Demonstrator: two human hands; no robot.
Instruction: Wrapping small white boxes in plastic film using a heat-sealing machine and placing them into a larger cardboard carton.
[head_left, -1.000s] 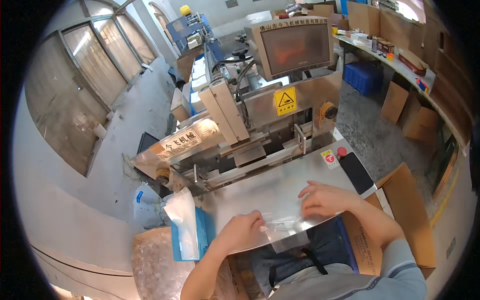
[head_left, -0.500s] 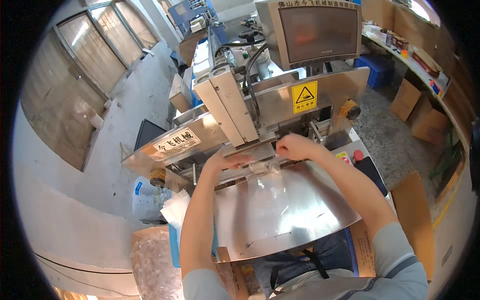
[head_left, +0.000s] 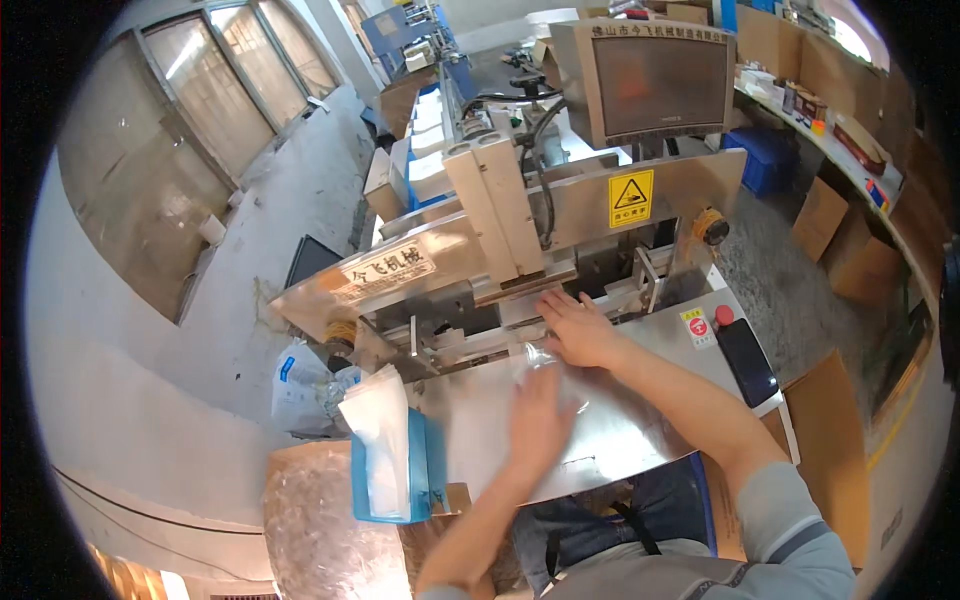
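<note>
Brushed steel, dully shiny and smooth, across the work table (head_left: 650, 430) under both bare hands. Clear, glossy plastic film (head_left: 535, 358), thin and creased, between the left hand (head_left: 540, 415) and the right hand (head_left: 578, 328). Same bare metal sheen on the machine housing (head_left: 400, 275), with cream painted arms (head_left: 495, 205), matt and smooth. Blue plastic bin (head_left: 425, 470) stuffed with white translucent bags (head_left: 380, 440), soft and crinkled. Brown matt cardboard box (head_left: 830, 430) at the right. Rough grey concrete floor (head_left: 260, 200). Grey cloth sleeve (head_left: 790, 530), matt.
</note>
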